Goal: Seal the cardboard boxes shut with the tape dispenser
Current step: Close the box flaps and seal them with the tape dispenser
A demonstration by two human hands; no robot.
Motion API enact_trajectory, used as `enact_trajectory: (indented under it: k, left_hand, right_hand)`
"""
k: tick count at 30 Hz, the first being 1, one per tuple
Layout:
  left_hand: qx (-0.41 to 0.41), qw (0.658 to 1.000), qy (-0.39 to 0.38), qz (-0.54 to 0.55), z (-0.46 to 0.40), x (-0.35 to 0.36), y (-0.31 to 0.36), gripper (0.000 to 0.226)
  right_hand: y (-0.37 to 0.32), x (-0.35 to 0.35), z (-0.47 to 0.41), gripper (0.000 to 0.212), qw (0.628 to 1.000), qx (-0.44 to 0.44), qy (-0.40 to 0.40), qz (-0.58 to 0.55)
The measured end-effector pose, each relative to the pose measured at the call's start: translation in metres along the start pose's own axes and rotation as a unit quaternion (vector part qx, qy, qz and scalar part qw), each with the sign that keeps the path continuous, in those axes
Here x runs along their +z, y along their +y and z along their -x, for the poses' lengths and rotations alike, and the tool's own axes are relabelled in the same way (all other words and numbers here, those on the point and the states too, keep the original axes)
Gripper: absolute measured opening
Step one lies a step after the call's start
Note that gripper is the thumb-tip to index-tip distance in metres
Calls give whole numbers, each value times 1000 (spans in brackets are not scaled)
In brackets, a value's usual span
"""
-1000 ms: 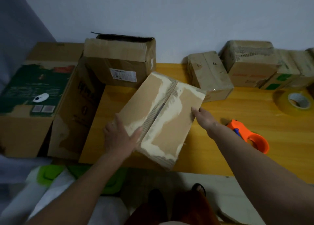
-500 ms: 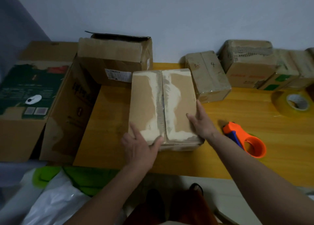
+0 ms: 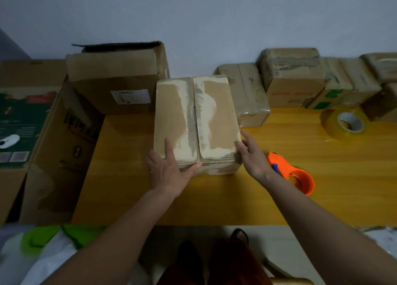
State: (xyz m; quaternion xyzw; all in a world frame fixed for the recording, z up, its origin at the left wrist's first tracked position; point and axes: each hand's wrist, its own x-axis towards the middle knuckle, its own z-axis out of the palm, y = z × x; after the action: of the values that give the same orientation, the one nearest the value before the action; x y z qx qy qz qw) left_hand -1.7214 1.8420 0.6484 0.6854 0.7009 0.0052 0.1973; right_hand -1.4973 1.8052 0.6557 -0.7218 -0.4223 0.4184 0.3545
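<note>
Two flaps close the top of the cardboard box (image 3: 196, 121), meeting along a centre seam that runs away from the person; no fresh tape is visible on that seam. The box stands square on the wooden counter (image 3: 279, 190), near its front edge, between both hands.

Left hand (image 3: 169, 173): fingers straight, lying flat on the near left corner, thumb along the front edge. Right hand (image 3: 251, 155): fingers extended and slightly spread against the near right corner. Neither hand is clamped on anything.

Handling, as judged: the board looks stiff but worn. Pale torn patches flank the seam where the outer paper has stripped away and corrugation shows, so new tape may bond poorly there and should overlap onto sound brown board. Weight cannot be told. The flaps will likely need holding down near the seam while tape is drawn; hold the box by its side walls or corners, not the flap edges.

The tape dispenser (image 3: 294, 175), orange with a blue part, lies on the counter just beside the right wrist. Whether it is loaded cannot be told. A roll of tape (image 3: 343, 124) rests further right.

Writing: the small taped box (image 3: 247, 95) behind bears a handwritten "4". The large open box (image 3: 116, 78) at the rear left carries a white label, print too small to read. The tall carton (image 3: 58, 147) at left shows dark printed characters, not legible. The green printed box (image 3: 19, 121) has no readable text.
</note>
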Motion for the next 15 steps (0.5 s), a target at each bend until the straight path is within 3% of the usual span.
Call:
enact_trajectory:
  k: [2, 4, 6, 8, 12, 15]
  left_hand:
    - [-2, 1000, -3, 1, 3, 0, 1, 120]
    - [5, 999, 9, -43, 5, -1, 2, 116]
    - [37, 993, 43, -105, 8, -2, 5, 105]
    - [106, 983, 74, -129, 16, 2, 13, 92]
    - [271, 948, 49, -160, 37, 19, 24, 90]
    - [306, 927, 18, -215, 40, 21, 20, 98]
  right_hand:
    - [19, -9, 8, 44, 994, 40, 71, 76]
    - [45, -21, 18, 38, 965, 93, 151, 195]
    - [67, -31, 29, 45, 917, 177, 184, 307]
    - [84, -36, 39, 56, 887, 238, 194, 345]
    - [103, -40, 45, 45, 886, 255, 143, 359]
    - [110, -44, 45, 33, 912, 227, 130, 315]
